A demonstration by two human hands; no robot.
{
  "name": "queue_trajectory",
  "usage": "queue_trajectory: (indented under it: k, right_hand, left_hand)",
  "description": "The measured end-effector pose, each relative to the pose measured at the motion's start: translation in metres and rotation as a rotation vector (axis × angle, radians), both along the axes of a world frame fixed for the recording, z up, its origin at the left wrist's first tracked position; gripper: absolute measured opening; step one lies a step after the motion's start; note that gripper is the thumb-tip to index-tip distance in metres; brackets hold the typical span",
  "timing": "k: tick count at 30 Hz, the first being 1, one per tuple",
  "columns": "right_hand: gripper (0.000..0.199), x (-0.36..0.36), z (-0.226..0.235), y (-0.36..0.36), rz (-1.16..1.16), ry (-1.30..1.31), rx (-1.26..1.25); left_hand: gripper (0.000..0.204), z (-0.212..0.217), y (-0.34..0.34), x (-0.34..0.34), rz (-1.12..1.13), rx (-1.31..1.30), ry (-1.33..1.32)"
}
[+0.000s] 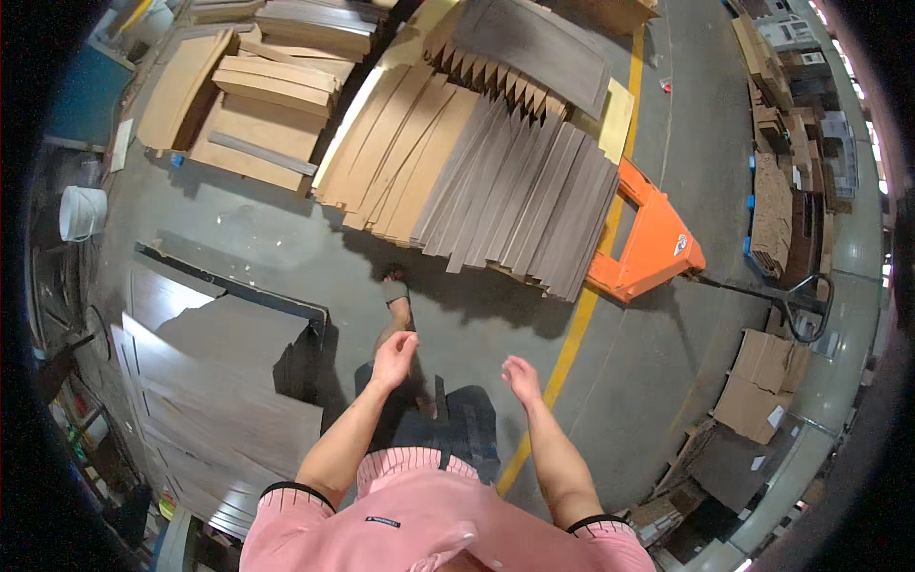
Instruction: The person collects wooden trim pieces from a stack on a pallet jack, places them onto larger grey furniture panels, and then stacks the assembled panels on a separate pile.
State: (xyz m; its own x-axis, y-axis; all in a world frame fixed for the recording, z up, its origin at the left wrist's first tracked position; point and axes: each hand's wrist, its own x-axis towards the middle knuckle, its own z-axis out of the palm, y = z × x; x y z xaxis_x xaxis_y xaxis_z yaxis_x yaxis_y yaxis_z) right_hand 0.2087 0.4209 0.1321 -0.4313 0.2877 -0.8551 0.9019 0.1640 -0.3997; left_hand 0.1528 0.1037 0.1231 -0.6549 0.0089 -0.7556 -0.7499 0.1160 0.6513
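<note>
My left hand (pixel 394 360) hangs in the air in front of my body, its fingers curled in, with no object seen in it. To its right, my right hand (pixel 521 377) is also raised and bare, fingers loosely bent and a little apart. Neither hand touches anything. Ahead of them stands a large load of flat cardboard pieces, brown ones (pixel 381 143) on the left and grey ones (pixel 519 195) on the right, leaning in rows. A larger grey sheet (pixel 543 48) lies behind these rows.
An orange pallet jack (pixel 658 238) with a black handle (pixel 810 307) sticks out right of the load. Grey sheets (pixel 229 381) are stacked at my left. Brown cardboard (pixel 267 124) lies far left, near a white bucket (pixel 83 214). Cartons (pixel 762 381) line the right side.
</note>
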Motion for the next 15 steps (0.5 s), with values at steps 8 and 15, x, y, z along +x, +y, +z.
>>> queue_trajectory:
  k: [8, 15]
  right_hand:
    - [0.044, -0.237, -0.063, -0.001, 0.760, 0.286, 0.403]
    - [0.049, -0.355, -0.203, 0.030, 1.207, 0.473, 0.743]
  left_hand:
    - [0.033, -0.054, 0.032, -0.059, -0.031, -0.012, -0.159]
    - [0.032, -0.155, 0.070, -0.050, 0.166, 0.046, -0.294]
